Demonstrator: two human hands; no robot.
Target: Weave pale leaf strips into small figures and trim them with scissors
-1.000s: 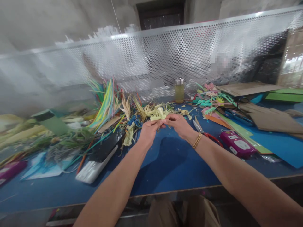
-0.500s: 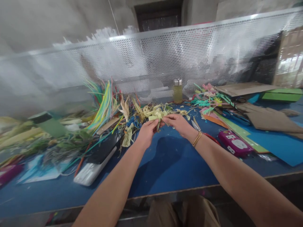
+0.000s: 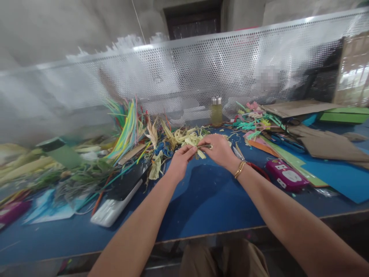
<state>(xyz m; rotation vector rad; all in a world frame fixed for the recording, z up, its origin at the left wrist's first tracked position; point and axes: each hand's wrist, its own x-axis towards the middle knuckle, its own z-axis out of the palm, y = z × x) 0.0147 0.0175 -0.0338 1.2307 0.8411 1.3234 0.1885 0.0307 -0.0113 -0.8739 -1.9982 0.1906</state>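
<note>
Above the blue table my left hand (image 3: 180, 163) is closed, thumb and fingertips pinching a pale yellow-green strip of corn husk (image 3: 201, 154). Thumb to finger, my right hand (image 3: 220, 149) pinches a thin, stem-like piece (image 3: 204, 146) at the same spot, close against the left fingertips. How the stem and the husk are joined is hidden by the fingers. A heap of pale husk scraps (image 3: 184, 135) lies just behind both hands. Scissors (image 3: 239, 151) with red handles rest beside my right wrist, which wears a gold bracelet.
Colourful pipe cleaners (image 3: 127, 130) stand at the left, near a phone-like black and white object (image 3: 119, 196). A glass bottle (image 3: 216, 111) stands at the back before a perforated metal screen (image 3: 201, 65). A purple case (image 3: 286, 175) and cardboard (image 3: 331, 146) lie at right.
My right hand has turned and come further over the husk. The held husk strip now points down to the right rather than left, and a thin stem shows between my fingers.
</note>
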